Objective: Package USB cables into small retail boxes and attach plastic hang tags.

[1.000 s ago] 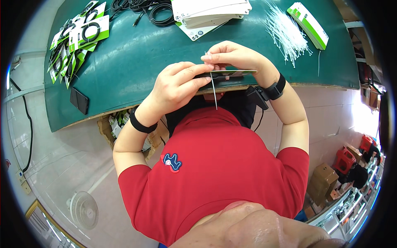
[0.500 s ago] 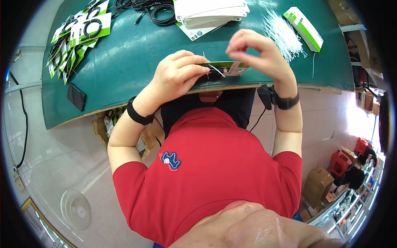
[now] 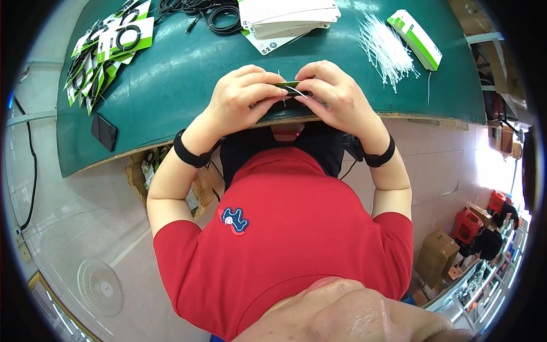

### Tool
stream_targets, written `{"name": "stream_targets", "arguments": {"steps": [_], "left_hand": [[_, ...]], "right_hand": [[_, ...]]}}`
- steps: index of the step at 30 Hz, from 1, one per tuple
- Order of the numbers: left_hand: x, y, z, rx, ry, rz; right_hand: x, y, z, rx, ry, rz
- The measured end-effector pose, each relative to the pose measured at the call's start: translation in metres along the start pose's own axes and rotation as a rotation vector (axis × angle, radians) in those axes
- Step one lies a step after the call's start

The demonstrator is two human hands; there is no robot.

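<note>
Near the table's front edge, a green-topped packaging card is held edge-on between my two hands. My left hand pinches its left end, fingers closed. A white cable tie slants across the card's near side, over something dark that looks like black cable. My right hand is closed at the card's right end, thumb and fingertips at the tie's end. The fingers hide most of the card, and how the tie passes through it cannot be seen.
Carded black cables lie heaped at the far left, with a dark phone nearer me. Loose black cables and a stack of white cards are at the back. White cable ties and a green-white card stack lie right.
My right hand has come down and left from above the card to its right end and closed there by the cable tie. My left hand keeps its hold.
</note>
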State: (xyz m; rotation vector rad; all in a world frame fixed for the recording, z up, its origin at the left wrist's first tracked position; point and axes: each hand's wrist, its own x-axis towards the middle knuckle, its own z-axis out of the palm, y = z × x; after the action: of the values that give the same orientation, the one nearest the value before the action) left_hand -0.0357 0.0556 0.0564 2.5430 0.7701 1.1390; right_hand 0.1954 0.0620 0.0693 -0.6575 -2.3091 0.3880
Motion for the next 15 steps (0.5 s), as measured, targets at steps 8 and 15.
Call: {"name": "stream_targets", "arguments": {"steps": [8, 15], "left_hand": [[0.0, -0.0027, 0.0001, -0.016, 0.011, -0.017], [0.0005, -0.0019, 0.0016, -0.026, 0.024, -0.037]], "right_hand": [[-0.0001, 0.0004, -0.0008, 0.016, -0.011, 0.008], [0.0081, -0.0046, -0.0034, -0.11, 0.076, -0.061]]}}
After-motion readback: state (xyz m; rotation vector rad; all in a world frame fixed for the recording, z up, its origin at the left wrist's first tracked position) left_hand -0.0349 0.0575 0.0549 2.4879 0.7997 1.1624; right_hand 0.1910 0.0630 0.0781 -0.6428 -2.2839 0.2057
